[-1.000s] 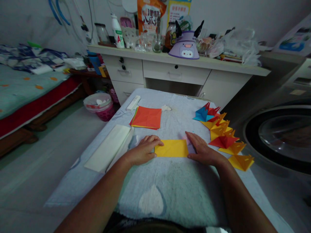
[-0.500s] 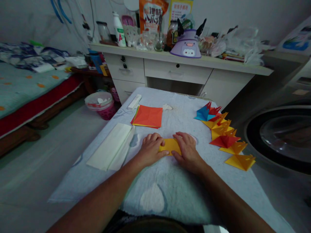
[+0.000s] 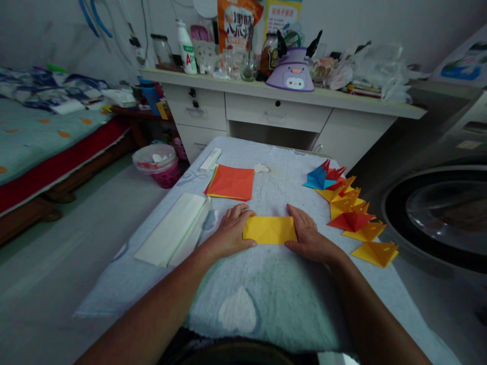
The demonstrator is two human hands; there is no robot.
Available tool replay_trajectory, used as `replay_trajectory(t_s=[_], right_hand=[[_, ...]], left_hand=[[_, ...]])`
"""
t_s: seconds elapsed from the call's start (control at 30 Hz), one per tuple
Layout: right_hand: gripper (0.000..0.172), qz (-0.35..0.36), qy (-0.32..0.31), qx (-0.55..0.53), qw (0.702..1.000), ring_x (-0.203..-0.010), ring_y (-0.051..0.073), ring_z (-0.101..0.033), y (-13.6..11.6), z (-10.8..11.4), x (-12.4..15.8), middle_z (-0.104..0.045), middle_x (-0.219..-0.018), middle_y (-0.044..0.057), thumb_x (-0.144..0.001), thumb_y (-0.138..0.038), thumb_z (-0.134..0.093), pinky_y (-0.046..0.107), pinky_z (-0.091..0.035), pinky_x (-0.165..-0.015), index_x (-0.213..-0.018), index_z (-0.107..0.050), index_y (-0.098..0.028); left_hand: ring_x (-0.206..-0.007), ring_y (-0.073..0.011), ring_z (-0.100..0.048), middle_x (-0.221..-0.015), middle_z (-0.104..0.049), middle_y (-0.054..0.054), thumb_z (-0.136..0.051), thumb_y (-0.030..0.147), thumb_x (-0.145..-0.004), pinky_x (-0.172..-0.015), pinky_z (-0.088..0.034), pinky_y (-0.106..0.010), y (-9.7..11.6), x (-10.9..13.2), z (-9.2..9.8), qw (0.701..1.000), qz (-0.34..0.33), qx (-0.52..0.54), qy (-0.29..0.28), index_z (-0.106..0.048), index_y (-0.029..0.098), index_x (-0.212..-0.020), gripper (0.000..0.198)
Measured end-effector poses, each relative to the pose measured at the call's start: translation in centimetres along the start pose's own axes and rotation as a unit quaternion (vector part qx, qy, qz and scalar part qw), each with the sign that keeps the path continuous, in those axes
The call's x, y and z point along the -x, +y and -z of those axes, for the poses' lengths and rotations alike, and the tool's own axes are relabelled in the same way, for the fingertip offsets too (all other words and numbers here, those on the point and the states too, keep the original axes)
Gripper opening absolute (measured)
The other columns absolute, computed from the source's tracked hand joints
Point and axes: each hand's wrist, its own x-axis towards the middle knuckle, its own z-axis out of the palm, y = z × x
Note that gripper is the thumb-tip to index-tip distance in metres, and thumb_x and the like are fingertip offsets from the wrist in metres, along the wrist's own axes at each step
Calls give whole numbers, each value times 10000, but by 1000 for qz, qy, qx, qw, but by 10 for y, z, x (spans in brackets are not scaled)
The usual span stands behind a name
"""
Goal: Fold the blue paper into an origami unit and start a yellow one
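A yellow sheet of origami paper [image 3: 269, 230], folded into a wide rectangle with creases, lies in front of me on the cloth. My left hand [image 3: 235, 229] grips its left end, thumb at the lower corner and fingers at the upper one. At the right end, my right hand [image 3: 307, 232] grips it the same way, its fingers pointing away from me. Beyond my left hand sits a stack of square origami paper [image 3: 232, 181], orange-red on top with yellow showing beneath. A row of folded paper pieces [image 3: 352, 221] in yellow, red and blue stands to the right.
A pale cloth [image 3: 291, 289] covers the table. On its left lie a folded white sheet [image 3: 171, 228] and a small white box [image 3: 210, 160]. Behind stands a cluttered white desk [image 3: 279, 104]. A pink bin [image 3: 165, 170] is on the floor at left, a washing machine [image 3: 441, 213] at right.
Both hands have slid apart from the middle of the yellow paper to its two ends. More of the paper's surface now shows between them.
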Motion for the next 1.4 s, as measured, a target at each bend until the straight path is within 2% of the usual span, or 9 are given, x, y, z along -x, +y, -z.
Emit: replay_trajectory(t_s=[0.1,0.2,0.4,0.6,0.87,1.0,1.1,1.27,1.4], right_hand=[[952,20,4,-23,1000,-1448,332,-199,9,5,3,-224,-1558,193,-743,-269,-580,556,-216,-1140,-1539,-66,-180],[902,27,18,-44,999,-1422,328,-261,8,8,2,-285,-1528,185,-727,-244,-578,545,-244,-1134,-1523,-159,-181],[534,58,137,-36,988,-1308,331,-386,-10,6,-5,-465,-1382,162,-830,-367,-580,548,-308,-1082,-1320,-486,-176],[323,60,193,34,979,-1091,305,-504,-21,3,-8,-614,-1090,126,-873,-322,-546,535,-361,-982,-1160,-620,-192],[342,109,229,139,957,-1145,309,-472,-43,3,-5,-652,-1055,58,-855,-280,-594,614,-131,-1097,-1196,-618,-283],[383,118,226,153,955,-1060,284,-493,-54,3,-3,-635,-980,50,-851,-239,-596,612,-147,-1099,-1225,-610,-317],[319,119,225,161,953,-1012,268,-494,-58,4,-2,-616,-931,47,-852,-230,-589,604,-159,-1100,-1157,-644,-307],[278,122,238,153,951,-1038,278,-489,-61,11,0,-608,-990,58,-835,-229,-589,593,-190,-1086,-1100,-656,-282],[335,129,306,122,935,-1060,280,-501,-63,19,8,-609,-1087,64,-836,-224,-594,549,-278,-1043,-1160,-623,-305]], left_hand=[[-1310,-334,-344,-1398,-356,-123,-768,269,-632,-1106,-297,-503,-1,0,2,1000,-2,11,0,-371,230,-1339,811],[-1284,-328,-365,-1356,-393,-111,-773,259,-610,-1092,-316,-499,0,0,3,1000,-4,20,7,-402,228,-1298,782],[-1208,-307,-411,-1244,-444,-84,-781,247,-585,-1056,-352,-467,3,1,3,999,-13,36,19,-473,217,-1154,647],[-1138,-286,-457,-1168,-492,-66,-723,203,-626,-994,-387,-447,3,1,4,998,-27,50,24,-449,222,-1119,565],[-1106,-246,-508,-1081,-578,-48,-663,182,-739,-985,-401,-407,6,2,8,986,-108,130,16,-546,231,-1006,296],[-1066,-224,-539,-1034,-607,-52,-678,271,-790,-962,-421,-389,4,1,7,971,-151,186,9,-619,221,-928,159],[-1003,-204,-571,-975,-623,-50,-675,282,-803,-930,-442,-370,5,0,8,957,-167,237,-2,-652,203,-858,99],[-958,-190,-588,-914,-642,-45,-675,278,-813,-922,-446,-363,9,1,11,945,-173,277,-8,-672,195,-804,84],[-940,-195,-594,-885,-644,-50,-674,316,-815,-902,-453,-361,13,2,12,946,-171,276,-4,-677,192,-778,129]])
